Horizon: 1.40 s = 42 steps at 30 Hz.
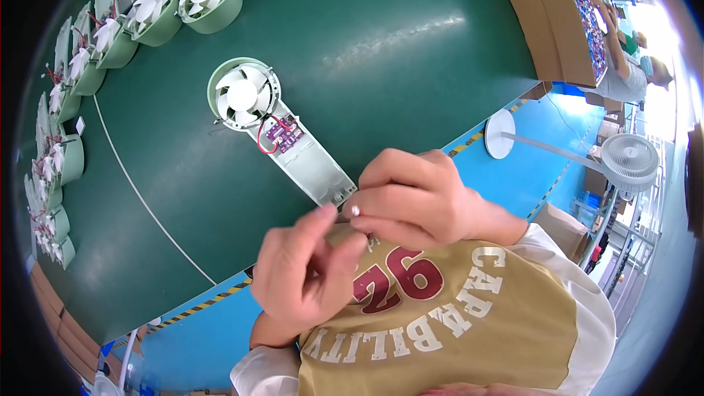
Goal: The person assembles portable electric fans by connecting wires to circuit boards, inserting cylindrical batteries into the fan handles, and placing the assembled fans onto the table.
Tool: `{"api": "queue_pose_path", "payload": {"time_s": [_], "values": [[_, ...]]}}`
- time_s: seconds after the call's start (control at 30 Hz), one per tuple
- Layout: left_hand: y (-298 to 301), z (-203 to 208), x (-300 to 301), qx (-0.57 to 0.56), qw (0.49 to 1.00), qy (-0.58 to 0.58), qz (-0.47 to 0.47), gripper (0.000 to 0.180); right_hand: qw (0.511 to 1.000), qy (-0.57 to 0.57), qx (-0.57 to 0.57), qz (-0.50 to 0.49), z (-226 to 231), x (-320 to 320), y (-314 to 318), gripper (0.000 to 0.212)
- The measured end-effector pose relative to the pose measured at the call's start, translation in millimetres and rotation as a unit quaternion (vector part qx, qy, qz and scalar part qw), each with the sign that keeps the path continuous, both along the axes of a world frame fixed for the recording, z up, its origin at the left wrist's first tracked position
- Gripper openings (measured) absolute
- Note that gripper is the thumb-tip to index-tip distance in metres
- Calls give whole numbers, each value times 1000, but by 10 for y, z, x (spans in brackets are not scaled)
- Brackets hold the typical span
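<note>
A curved row of fan housings point(154, 22) with white blades lines the left and far-left edge of the green table point(411, 81). Right of it, an opened fan unit point(312, 165) lies alone on the tabletop, its round head far and left, its handle slanting nearer and right, its circuit board point(282, 134) and red wires point(262, 139) exposed. The shell looks light, stiff and rather smooth; the board and thin wires appear fragile — best held by the handle's side walls or the outer rim, clear of the blades. Near the handle's end, the left hand point(301, 271) is curled, thumb and forefinger apart; blur leaves its grip undetermined. To its right, the right hand point(418, 202) pinches a small white piece point(356, 211) — probably light, easily dropped, and best taken by its sides.
</note>
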<state>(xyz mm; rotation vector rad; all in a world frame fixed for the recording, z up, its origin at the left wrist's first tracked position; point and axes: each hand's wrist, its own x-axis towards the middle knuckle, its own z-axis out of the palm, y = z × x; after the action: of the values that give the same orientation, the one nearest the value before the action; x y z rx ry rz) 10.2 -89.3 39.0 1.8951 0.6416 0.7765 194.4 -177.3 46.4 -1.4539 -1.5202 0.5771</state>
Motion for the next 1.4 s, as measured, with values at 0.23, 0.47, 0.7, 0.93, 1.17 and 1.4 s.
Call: {"api": "queue_pose_path", "payload": {"time_s": [0.23, 0.47, 0.7, 0.93, 1.17, 1.4], "values": [[33, -28, 71, -43, 998, -39, -25, 28, 995, -93, 22, 38, -53, 23, 1, 10], [40, -63, 77, -92, 993, -44, -51, 27, 993, 43, -62, 94, -45, 77, -30, 5], [-31, -178, 45, -214, 973, -86, 4, 21, 985, 153, -75, -20, 33, -21, 40, 16], [-17, -255, 36, -216, 971, -98, 14, 23, 990, 124, -50, -42, -32, -63, 50, 21], [17, -259, 79, -131, 985, -110, 21, 24, 991, 133, -21, -27, -117, -35, 84, 22], [81, -325, 89, -43, 995, -79, 48, 21, 981, 178, -65, -41, -77, -20, 183, 14]]}}
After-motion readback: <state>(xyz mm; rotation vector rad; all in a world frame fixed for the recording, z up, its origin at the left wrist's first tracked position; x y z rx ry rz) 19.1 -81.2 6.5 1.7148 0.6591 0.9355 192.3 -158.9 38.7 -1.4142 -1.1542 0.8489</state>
